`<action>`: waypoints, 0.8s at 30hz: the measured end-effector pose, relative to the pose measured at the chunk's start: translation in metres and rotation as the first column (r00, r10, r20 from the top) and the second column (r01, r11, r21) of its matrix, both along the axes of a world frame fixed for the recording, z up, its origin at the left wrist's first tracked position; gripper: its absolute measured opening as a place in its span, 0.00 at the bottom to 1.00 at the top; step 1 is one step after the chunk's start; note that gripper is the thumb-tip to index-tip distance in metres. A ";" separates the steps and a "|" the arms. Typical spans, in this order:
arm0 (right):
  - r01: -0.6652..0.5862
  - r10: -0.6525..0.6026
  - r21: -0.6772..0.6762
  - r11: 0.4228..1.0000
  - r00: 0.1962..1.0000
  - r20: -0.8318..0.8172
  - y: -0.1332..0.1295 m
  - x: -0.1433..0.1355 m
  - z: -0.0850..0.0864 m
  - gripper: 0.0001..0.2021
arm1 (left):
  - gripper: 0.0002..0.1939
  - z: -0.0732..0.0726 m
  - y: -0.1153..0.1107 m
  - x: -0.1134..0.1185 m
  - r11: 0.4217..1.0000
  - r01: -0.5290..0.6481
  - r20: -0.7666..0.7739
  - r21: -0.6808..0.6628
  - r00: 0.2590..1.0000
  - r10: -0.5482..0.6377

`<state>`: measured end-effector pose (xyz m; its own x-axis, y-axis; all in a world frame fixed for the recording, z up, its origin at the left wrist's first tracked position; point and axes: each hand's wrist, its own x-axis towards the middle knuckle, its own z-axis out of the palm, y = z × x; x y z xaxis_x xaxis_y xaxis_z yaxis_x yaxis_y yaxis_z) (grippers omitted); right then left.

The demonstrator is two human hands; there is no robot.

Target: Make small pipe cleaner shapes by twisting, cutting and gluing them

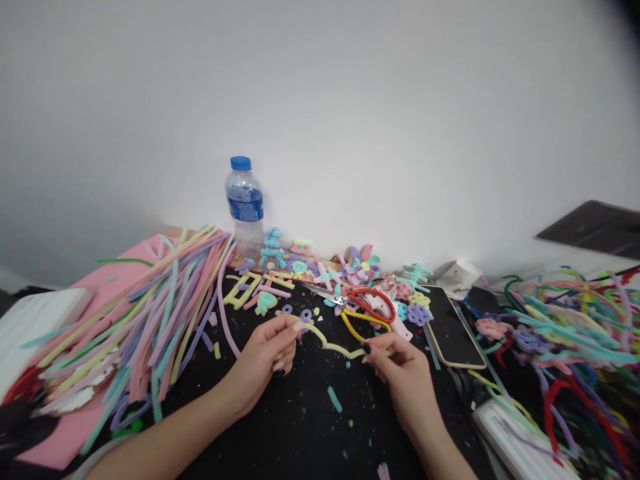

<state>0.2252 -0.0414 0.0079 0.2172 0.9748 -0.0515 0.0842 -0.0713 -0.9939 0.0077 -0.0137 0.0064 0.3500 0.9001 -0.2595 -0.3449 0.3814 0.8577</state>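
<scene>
A pale yellow pipe cleaner (336, 347), bent into waves, spans the gap between my two hands above the black table (300, 427). My left hand (273, 350) pinches its left end between thumb and forefinger. The right end is pinched by my right hand (400, 370), whose dark nails show. Just behind the pipe cleaner lie scissors (367, 313) with red and yellow handles, blades pointing left. A short teal piece (335, 399) rests on the table below it.
Pastel pipe cleaners (165, 313) are heaped at left on pink sheets. A water bottle (245, 207) stands by the wall. A phone (456, 328), a white power strip (520, 440) and tangled colourful pipe cleaners (575, 347) lie at right. Small shaped pieces line the back.
</scene>
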 end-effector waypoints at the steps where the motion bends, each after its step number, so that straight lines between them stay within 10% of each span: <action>1: 0.052 -0.051 0.006 0.999 0.989 -0.136 0.002 0.003 0.001 0.10 | 0.14 -0.001 -0.001 0.000 0.999 0.034 -0.021 0.007 0.999 -0.034; 10: 0.271 -0.229 0.033 0.962 0.868 -0.441 0.014 0.025 0.006 0.15 | 0.19 -0.001 -0.008 0.006 0.894 0.444 -0.333 0.066 0.854 -0.400; 24: 0.048 -0.029 0.126 0.991 0.989 -0.146 0.004 0.013 -0.005 0.07 | 0.13 0.007 -0.018 0.005 0.745 0.602 -0.586 0.287 0.726 -0.361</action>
